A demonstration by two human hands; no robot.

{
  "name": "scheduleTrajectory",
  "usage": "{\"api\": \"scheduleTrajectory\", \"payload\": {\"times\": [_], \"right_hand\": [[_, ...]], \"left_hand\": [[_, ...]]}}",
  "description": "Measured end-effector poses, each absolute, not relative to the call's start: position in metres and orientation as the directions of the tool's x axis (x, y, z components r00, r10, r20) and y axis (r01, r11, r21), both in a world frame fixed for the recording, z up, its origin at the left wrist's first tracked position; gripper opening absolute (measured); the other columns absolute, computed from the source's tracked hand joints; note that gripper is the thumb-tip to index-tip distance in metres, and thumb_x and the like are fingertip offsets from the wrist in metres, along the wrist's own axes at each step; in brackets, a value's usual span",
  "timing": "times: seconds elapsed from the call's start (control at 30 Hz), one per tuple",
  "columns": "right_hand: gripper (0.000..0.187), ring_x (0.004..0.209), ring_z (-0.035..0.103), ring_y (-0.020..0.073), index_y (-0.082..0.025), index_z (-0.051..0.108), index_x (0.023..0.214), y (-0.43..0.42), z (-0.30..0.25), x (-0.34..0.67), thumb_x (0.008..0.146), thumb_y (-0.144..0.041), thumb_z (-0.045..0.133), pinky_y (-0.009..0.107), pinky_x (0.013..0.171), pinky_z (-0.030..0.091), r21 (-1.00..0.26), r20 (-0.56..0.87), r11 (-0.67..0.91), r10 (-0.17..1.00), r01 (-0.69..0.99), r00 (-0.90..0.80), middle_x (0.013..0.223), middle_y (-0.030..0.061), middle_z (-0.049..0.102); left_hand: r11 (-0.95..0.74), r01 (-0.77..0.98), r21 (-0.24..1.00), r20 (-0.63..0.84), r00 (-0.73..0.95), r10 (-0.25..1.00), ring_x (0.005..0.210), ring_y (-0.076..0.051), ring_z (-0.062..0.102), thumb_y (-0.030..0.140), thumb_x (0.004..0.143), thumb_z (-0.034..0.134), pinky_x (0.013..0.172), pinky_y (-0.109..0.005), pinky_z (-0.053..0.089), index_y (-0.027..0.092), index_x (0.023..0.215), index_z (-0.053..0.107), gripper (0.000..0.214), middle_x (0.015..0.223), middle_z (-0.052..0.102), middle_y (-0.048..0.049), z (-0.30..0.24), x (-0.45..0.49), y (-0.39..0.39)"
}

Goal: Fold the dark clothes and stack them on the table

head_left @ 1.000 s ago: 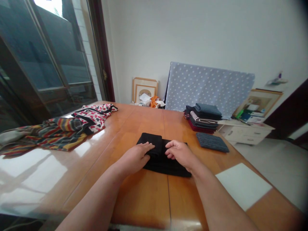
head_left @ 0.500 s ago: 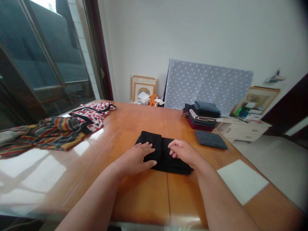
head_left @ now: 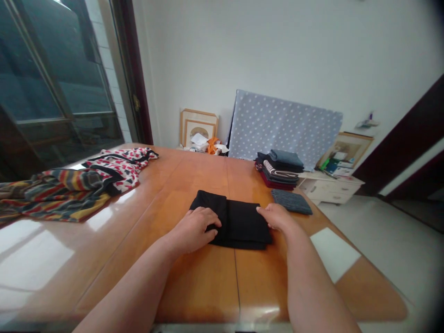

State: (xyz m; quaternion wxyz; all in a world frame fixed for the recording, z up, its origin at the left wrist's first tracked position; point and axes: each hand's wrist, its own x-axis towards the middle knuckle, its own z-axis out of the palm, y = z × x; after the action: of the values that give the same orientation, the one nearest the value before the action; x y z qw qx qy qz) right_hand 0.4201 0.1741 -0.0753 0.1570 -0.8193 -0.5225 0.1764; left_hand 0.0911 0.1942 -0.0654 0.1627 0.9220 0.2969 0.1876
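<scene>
A black folded garment (head_left: 245, 223) lies on the wooden table in front of me, its left part doubled over into a thicker layer. On that left part rests my left hand (head_left: 197, 230), fingers a little bent and thumb apart, gripping nothing. At the garment's upper right edge, my right hand (head_left: 276, 216) pinches the cloth between thumb and fingers. Just beyond the right hand is a folded dark grey-blue garment (head_left: 292, 201).
A stack of folded clothes (head_left: 280, 171) stands at the table's far right. Striped and patterned clothes (head_left: 69, 192) lie loose at the left. A pale sheet (head_left: 335, 253) lies near the right edge of the table (head_left: 194, 291). Behind are a dotted cloth (head_left: 284, 125) and a white cabinet (head_left: 333, 189).
My right hand has moved from above the black garment to its right edge and taken hold there. My left hand stays on the left part, its fingers more bent. The view has turned slightly right.
</scene>
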Motion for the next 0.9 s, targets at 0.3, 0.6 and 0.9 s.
{"api": "scheduleTrajectory", "payload": {"times": [0.3,0.6,0.9], "right_hand": [[0.038,0.05,0.055,0.0166,-0.02,0.06,0.058,0.162,-0.054,0.39,0.073,-0.05,0.078,0.026,0.048,0.03,-0.444,-0.12,-0.45,0.887,0.775,0.447,0.046,-0.0002,0.05],[0.037,0.038,0.047,0.0152,-0.017,0.059,0.056,0.176,-0.042,0.379,0.073,-0.042,0.08,0.026,0.041,0.027,-0.331,-0.374,-0.558,0.818,0.761,0.437,0.039,0.0015,0.05],[0.015,0.046,0.053,0.0128,-0.018,0.058,0.073,0.165,-0.061,0.372,0.074,-0.025,0.071,0.021,0.044,0.035,-0.66,-0.295,-0.522,0.841,0.541,0.452,0.053,-0.0033,0.058]], "left_hand": [[-0.755,0.513,0.409,0.235,0.74,0.63,0.117,-0.029,0.055,0.028,0.085,0.056,0.096,-0.045,0.041,0.038,0.113,0.071,0.033,0.122,0.065,-0.0016,-0.065,0.089,0.191],[-0.753,0.515,0.408,0.236,0.738,0.633,0.113,-0.029,0.055,0.03,0.084,0.054,0.092,-0.044,0.041,0.036,0.109,0.073,0.031,0.118,0.064,-0.0025,-0.068,0.088,0.191],[-0.731,0.533,0.426,0.224,0.721,0.656,0.111,-0.029,0.055,0.03,0.081,0.056,0.093,-0.044,0.041,0.034,0.106,0.075,0.031,0.118,0.065,-0.0056,-0.064,0.086,0.188]]}}
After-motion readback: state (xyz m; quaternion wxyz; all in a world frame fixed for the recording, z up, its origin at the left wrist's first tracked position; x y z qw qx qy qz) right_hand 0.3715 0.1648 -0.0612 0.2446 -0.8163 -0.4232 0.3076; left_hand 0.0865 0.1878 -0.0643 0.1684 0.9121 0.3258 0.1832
